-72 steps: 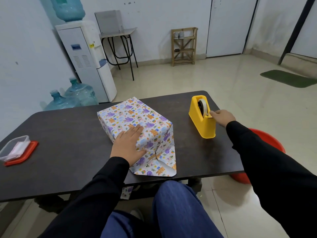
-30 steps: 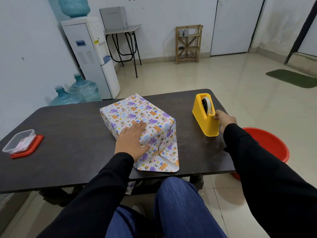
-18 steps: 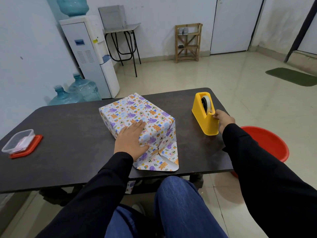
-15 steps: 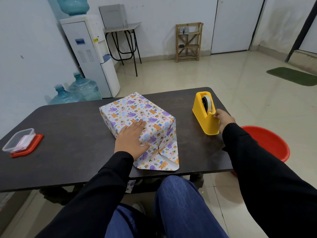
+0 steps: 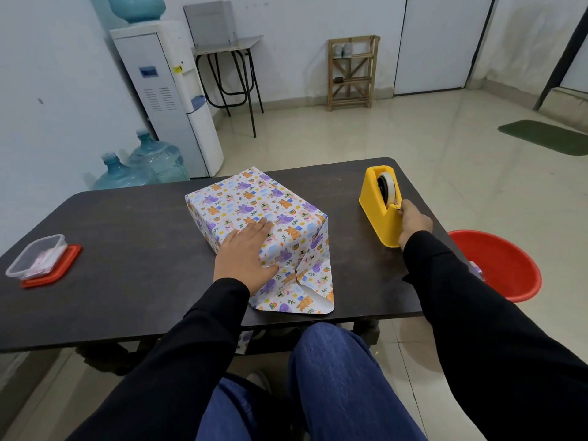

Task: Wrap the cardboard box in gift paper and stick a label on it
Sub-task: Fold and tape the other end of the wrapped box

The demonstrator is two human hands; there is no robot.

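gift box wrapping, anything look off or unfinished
Yes. The near end of the box is not closed: a paper flap lies loose on the table, creased where the folds meet. The left hand rests flat on top; the right hand pinches tape at the dispenser.

1 wrapped box (image 5: pixel 254 205), 1 tape disp. (image 5: pixel 378 218), 1 tub (image 5: pixel 38 256), 1 red basin (image 5: pixel 496 265), 3 water jugs (image 5: pixel 157 160).

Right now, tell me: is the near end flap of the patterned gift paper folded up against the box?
No, the pointed paper flap lies flat on the dark table, not yet folded up.
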